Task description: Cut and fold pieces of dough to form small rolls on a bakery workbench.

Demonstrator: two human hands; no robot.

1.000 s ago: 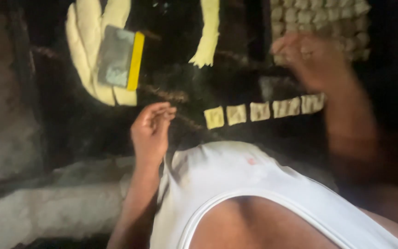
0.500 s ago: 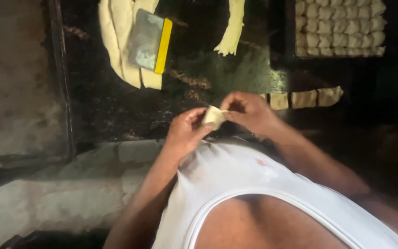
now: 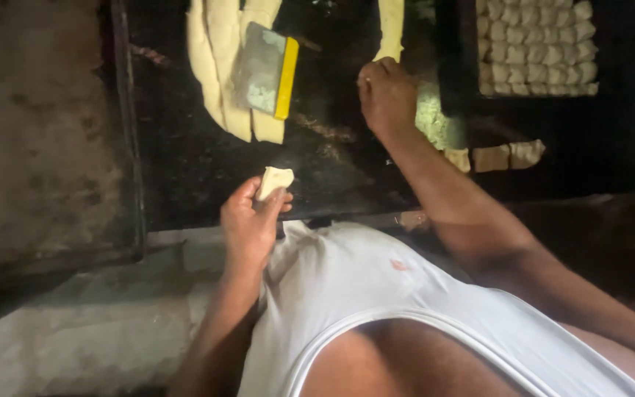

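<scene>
- Left hand (image 3: 250, 220) is up near the front edge of the dark desk (image 3: 185, 169), fingers pinched around a small pale dough piece (image 3: 274, 180) — it sits at the fingertips, lifted clear of the surface.
- Right hand (image 3: 386, 92) is stretched out further back, curled into a loose fist, knuckles up; whether anything is inside it I cannot tell.
- Just beyond that fist lies the lower end of a long dough strip (image 3: 391, 29), close to touching it.
- Over on the left, several wider dough strips (image 3: 218, 66) lie side by side, with a flat scraper (image 3: 264, 70) (grey blade, yellow handle edge) resting across them.
- Beside the right forearm, a short row of cut dough squares (image 3: 500, 156) sits on the desk.
- Far right corner — a tray (image 3: 472, 103) packed with rows of finished pieces.
</scene>
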